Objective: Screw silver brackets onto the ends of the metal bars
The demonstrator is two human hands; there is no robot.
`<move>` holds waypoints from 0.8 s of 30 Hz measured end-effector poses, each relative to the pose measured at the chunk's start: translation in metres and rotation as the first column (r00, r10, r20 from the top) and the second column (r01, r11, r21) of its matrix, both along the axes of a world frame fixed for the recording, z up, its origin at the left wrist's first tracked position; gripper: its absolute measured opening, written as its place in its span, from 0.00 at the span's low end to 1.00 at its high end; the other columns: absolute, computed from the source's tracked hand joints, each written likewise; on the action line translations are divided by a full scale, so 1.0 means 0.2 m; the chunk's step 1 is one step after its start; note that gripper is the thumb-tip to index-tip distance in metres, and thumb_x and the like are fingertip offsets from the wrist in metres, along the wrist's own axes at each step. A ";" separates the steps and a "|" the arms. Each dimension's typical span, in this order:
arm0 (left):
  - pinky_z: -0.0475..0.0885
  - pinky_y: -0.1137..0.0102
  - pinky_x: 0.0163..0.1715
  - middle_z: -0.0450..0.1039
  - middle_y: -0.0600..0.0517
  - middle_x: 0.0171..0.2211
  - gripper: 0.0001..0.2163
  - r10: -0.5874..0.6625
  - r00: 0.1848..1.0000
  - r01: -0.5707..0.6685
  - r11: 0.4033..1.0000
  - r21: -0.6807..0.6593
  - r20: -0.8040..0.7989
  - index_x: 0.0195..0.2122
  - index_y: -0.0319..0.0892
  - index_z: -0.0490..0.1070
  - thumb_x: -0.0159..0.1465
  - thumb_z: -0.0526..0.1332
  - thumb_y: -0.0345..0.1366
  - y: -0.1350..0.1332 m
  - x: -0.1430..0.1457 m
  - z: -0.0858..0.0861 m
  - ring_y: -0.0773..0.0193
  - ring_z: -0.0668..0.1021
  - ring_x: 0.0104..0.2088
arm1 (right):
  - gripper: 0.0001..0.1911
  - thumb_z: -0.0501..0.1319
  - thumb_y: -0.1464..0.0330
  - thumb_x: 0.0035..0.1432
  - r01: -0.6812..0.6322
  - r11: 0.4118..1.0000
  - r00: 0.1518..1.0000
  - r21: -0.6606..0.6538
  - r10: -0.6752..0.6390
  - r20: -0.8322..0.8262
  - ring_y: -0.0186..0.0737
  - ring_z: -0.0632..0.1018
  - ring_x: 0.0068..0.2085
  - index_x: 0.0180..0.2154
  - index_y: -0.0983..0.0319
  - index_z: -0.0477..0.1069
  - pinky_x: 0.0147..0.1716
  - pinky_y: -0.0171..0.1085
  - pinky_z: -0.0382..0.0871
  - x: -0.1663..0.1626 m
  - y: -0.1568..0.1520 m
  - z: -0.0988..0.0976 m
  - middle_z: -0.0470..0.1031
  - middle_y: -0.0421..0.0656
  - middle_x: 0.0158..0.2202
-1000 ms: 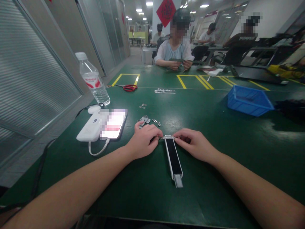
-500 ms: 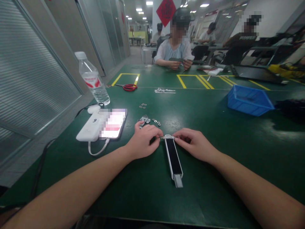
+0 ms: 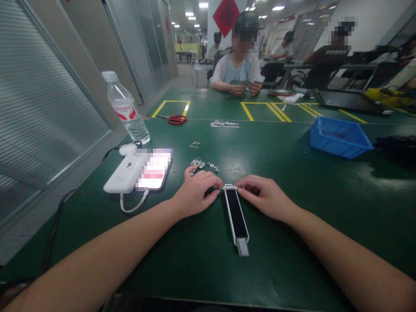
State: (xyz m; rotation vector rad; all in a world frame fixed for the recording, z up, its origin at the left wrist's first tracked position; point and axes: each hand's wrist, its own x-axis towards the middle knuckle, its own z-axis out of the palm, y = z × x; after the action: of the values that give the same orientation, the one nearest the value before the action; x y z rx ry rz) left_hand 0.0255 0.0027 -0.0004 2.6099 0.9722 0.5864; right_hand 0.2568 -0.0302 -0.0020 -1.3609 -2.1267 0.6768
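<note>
A long, narrow piece with a white frame and black face [image 3: 236, 212] lies on the green table, a flat grey metal tab [image 3: 242, 247] sticking out of its near end. Across its far end runs a thin metal rod [image 3: 230, 187]. My left hand [image 3: 199, 190] is closed, thumb and fingertips pinching the rod's left end. From the other side, my right hand [image 3: 264, 196] pinches at the rod's right end, and its fingertips hide what lies between them. Just beyond my left hand are a metal bracket [image 3: 196, 163] and several small nuts [image 3: 212, 165].
Left of my hands lie a white power bank [image 3: 118, 175] and a phone [image 3: 156, 169], with a water bottle [image 3: 128, 112] behind. Farther off are washers [image 3: 194, 144], red-handled scissors [image 3: 177, 119] and thin metal parts [image 3: 225, 124]. A blue bin [image 3: 339, 138] stands right. A person sits opposite.
Almost nothing differs. Both hands stay pinched at the far end of the black-and-white piece, and the loose parts lie where they were.
</note>
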 end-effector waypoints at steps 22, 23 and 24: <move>0.46 0.53 0.58 0.76 0.56 0.37 0.02 0.069 0.998 -0.068 0.997 0.048 -0.007 0.36 0.46 0.70 0.64 0.59 0.36 0.01 0.00 -0.01 0.60 0.75 0.44 | 0.10 0.56 0.67 0.62 -0.006 1.000 1.000 0.017 0.006 0.023 0.37 0.74 0.31 0.39 0.60 0.76 0.29 0.37 0.68 0.00 0.00 0.00 0.77 0.44 0.34; 0.46 0.53 0.58 0.76 0.56 0.37 0.02 0.062 0.998 -0.062 0.997 0.046 -0.007 0.36 0.46 0.70 0.64 0.59 0.36 0.01 0.00 -0.01 0.60 0.75 0.44 | 0.10 0.56 0.67 0.63 -0.005 1.000 1.000 0.015 0.004 0.022 0.37 0.74 0.31 0.39 0.60 0.76 0.30 0.37 0.68 0.00 0.00 0.00 0.77 0.44 0.34; 0.46 0.53 0.58 0.76 0.56 0.38 0.02 0.058 0.998 -0.057 0.997 0.045 -0.009 0.36 0.46 0.71 0.64 0.59 0.36 0.00 0.00 -0.01 0.60 0.75 0.44 | 0.10 0.56 0.67 0.63 -0.003 1.000 1.000 0.012 0.003 0.021 0.37 0.74 0.32 0.39 0.60 0.76 0.30 0.37 0.68 0.00 0.00 0.00 0.77 0.44 0.34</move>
State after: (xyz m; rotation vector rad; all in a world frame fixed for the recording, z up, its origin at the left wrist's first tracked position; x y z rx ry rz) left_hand 0.0262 0.0036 -0.0020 2.6339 1.0526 0.6160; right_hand 0.2568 -0.0305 -0.0027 -1.3646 -2.1460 0.6524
